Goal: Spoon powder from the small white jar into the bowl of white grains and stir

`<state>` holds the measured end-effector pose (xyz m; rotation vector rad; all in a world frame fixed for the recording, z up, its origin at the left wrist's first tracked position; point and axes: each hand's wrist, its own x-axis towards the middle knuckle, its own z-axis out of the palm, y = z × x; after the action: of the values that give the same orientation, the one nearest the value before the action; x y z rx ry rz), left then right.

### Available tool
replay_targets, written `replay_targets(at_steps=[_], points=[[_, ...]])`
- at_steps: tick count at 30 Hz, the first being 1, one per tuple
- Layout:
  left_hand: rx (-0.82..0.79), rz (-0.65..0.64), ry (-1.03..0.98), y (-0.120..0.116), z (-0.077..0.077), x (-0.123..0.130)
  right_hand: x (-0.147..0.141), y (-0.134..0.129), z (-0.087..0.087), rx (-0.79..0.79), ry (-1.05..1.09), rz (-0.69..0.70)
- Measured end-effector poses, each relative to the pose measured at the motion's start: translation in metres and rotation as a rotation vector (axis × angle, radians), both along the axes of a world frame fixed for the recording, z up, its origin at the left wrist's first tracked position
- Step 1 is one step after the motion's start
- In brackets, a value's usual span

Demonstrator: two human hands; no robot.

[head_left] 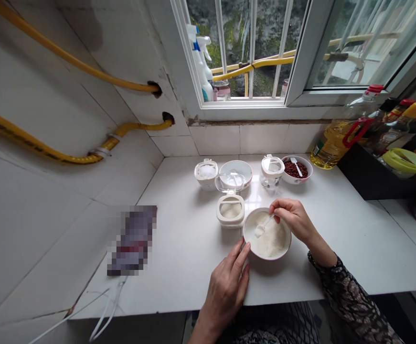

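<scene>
A white bowl [248, 247] of pale, grainy powder stands near the front of the counter. My right hand [295, 220] pinches the handle of a small white spoon [261, 230], whose scoop carries some powder just over the bowl's contents. With fingers stretched out, my left hand [228, 283] touches the bowl's left rim and grips nothing. Just behind the bowl, to its left, sits a square jar [230, 220] with its clear lid flipped up and pale powder inside.
Farther back are a jar of white grains [207, 174], an empty-looking bowl [235, 168], a clear lidded jar [272, 172] and a bowl of red beans [297, 169] with a white spoon. An oil bottle [331, 138] and a black condiment box [358, 172] stand right; a blurred-out object [134, 241] lies left.
</scene>
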<state>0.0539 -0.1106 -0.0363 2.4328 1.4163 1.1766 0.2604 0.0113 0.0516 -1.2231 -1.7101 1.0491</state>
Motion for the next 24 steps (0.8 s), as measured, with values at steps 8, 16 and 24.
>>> replay_targets(at_steps=[8, 16, 24], points=[[0.011, 0.006, -0.003, 0.0, -0.001, 0.0, 0.005, 0.005, -0.003, -0.02, -0.014, -0.135], [0.019, 0.004, -0.006, 0.001, -0.001, 0.0, 0.005, 0.009, -0.003, -0.06, 0.004, -0.202], [0.033, 0.008, 0.009, 0.001, -0.003, 0.001, 0.008, 0.015, -0.006, -0.124, 0.092, -0.219]])
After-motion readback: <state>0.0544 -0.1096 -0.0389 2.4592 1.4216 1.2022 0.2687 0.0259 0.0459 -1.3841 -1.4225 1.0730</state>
